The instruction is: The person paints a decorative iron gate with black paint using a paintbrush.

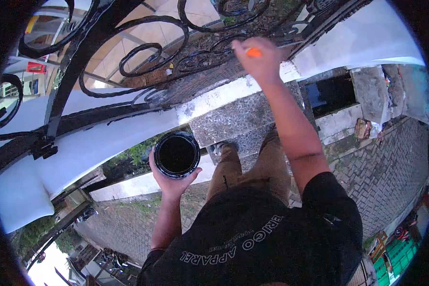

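Note:
My left hand is wrapped round an open can of black paint, held upright below the railing. The fingers of my right hand are closed on an orange handle beside the ironwork; the rest of that tool is hidden or blurred. Black curled metalwork of a railing or gate spans the top and left of the view, glossy in places. Its lower bars run near my right hand.
A low white wall runs under the ironwork. My feet stand on a concrete slab over a ditch with dark water. Brick paving lies behind me. White sheeting hangs at left.

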`<state>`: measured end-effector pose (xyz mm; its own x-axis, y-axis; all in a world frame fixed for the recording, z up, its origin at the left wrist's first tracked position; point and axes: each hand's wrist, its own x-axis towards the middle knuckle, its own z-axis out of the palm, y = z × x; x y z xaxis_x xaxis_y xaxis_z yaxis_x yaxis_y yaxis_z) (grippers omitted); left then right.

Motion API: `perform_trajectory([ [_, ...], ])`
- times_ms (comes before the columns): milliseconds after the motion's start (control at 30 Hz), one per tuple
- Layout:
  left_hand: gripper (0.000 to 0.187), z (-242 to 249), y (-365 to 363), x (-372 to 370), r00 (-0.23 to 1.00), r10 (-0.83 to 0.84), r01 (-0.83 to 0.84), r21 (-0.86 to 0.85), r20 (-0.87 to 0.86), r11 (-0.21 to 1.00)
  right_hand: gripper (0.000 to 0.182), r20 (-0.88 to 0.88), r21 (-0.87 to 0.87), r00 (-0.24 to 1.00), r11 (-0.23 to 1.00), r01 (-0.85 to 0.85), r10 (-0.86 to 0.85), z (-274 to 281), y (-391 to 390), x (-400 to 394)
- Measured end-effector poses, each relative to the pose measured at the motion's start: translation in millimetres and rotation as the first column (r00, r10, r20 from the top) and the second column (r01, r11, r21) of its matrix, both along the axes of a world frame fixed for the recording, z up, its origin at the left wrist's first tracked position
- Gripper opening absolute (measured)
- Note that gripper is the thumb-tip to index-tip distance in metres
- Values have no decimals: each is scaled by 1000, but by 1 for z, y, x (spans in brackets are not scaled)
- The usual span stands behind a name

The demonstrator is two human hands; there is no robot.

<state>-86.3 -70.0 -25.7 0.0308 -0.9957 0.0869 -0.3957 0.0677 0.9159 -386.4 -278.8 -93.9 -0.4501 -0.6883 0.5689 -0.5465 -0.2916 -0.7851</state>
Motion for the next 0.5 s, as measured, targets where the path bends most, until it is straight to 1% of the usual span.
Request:
perform_trajectory([
  [67, 120, 1, 0, 1, 1000, -1, 1, 9, 22, 1000, 21, -222, 56, 965, 990, -129, 138, 4, 6, 3],
  [100, 121, 1, 1, 3, 999, -1, 0, 22, 45, 1000, 21, -220, 56, 966, 990, -126, 136, 1, 6, -2],
  [167, 122, 1, 4, 4, 999, 3, -3, -5, 39, 1000, 21, -118, 25, 991, 998, 60, -56, -8, 2, -17],
  [200, 123, 0, 5, 5, 999, 11, -10, -31, 30, 999, 21, -117, 20, 991, 998, 62, -59, -6, 6, -14],
  [267, 124, 1, 6, 6, 999, 10, -9, -27, 45, 1000, 19, -38, -53, 997, 996, -72, 70, -5, 17, -6],
  [300, 124, 1, 7, 7, 998, 13, -12, -18, 59, 1000, 17, -42, -138, 996, 987, -87, 82, -5, 16, 0],
  [333, 124, 0, 9, 7, 998, 10, -9, -16, 61, 1000, 17, -40, -137, 996, 987, -84, 79, -9, 16, 0],
  [400, 125, -1, 8, 8, 998, 42, -43, 27, 44, 999, 17, -76, 28, 997, 999, -23, 25, -14, 14, 0],
  [433, 125, -2, 7, 8, 998, 39, -40, 21, 47, 999, 17, -100, 87, 995, 996, 1, 7, -11, 15, -9],
  [467, 125, -2, 9, 7, 999, 54, -54, 17, 11, 998, 17, -97, 85, 995, 996, 2, 6, -10, 14, -9],
  [500, 126, -2, 9, 6, 997, 66, -66, 13, -26, 998, 18, -51, -16, 998, 1000, -23, 22, -6, 14, -7],
])
